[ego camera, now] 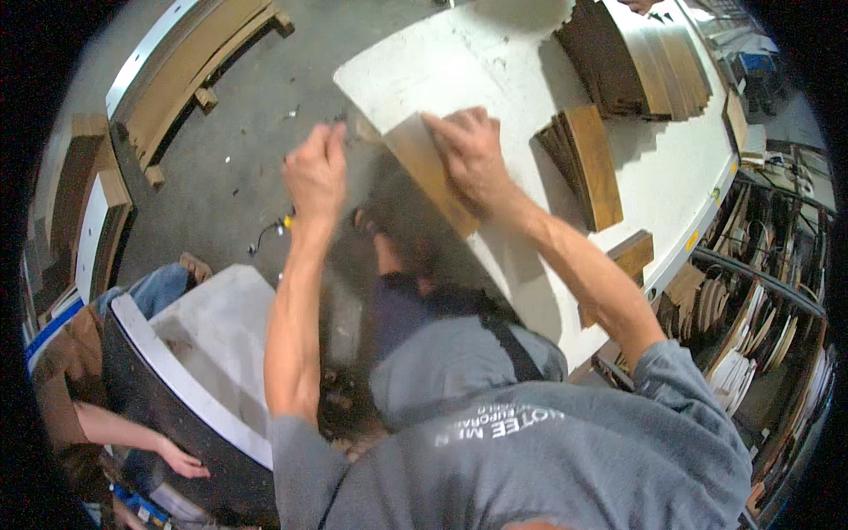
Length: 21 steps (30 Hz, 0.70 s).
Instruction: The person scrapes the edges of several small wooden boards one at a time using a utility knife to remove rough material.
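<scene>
My left hand (315,169) is raised over the floor beside the table, its fingers closed; no held thing can be made out, and its fingertips are blurred. At the edge of the white-topped table (450,66), my right hand (470,152) is against a brown wooden board (430,175), with its fingers curled and one finger along the board's far corner. Its grip on the board is partly hidden. Right of that hand, a short row of wooden pieces (589,165) stands on the table. Farther back is a longer row of similar pieces (649,66).
Another person's forearm and hand (182,460) are at the lower left, by a curved dark panel with a pale edge (192,384). Curved wooden parts (185,79) lie on the floor at the upper left. A rack of curved pieces (748,331) stands at the right.
</scene>
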Tool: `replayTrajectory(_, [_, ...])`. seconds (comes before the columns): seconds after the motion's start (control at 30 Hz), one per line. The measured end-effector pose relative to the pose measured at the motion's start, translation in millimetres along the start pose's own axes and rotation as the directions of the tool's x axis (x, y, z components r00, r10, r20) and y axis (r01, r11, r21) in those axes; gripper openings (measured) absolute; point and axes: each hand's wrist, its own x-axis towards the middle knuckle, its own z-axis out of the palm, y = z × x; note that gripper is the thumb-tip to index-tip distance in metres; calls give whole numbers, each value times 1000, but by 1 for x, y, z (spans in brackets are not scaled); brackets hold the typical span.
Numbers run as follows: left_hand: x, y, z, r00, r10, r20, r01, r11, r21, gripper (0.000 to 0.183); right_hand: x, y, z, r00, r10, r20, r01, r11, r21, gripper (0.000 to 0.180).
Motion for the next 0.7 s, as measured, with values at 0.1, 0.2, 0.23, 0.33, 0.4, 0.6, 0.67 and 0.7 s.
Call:
replayTrajectory(0.1, [-27,33,20,979,122,-163,-142,983,-117,24,7,3,-2,1000,-8,-12,8,1000,18,40])
replayTrajectory(0.2, [-44,25,25,986,139,-87,-146,986,-83,40,-1,-8,-1,999,32,5,-32,999,40,37])
replayTrajectory(0.23, [-47,25,25,980,178,-93,-184,982,-53,43,1,-8,-2,1000,23,-3,-23,999,32,36])
replayTrajectory(0.33, [-60,32,26,956,294,-13,-285,935,212,55,1,-6,-3,1000,-4,-29,5,1000,21,34])
replayTrajectory(0.4, [-76,41,28,939,343,30,-342,918,203,61,2,0,0,998,-32,-61,33,999,26,33])
replayTrajectory(0.6, [-179,72,37,740,585,331,-638,767,69,53,1,-1,0,999,-17,-48,18,1000,24,34])
replayTrajectory(0.67, [-234,69,45,763,534,365,-570,822,-12,56,2,-4,3,999,-20,-42,21,1000,17,33])
replayTrajectory(0.7, [-249,79,39,837,398,376,-399,914,-77,58,2,1,1,999,-18,-48,18,1000,-3,32])
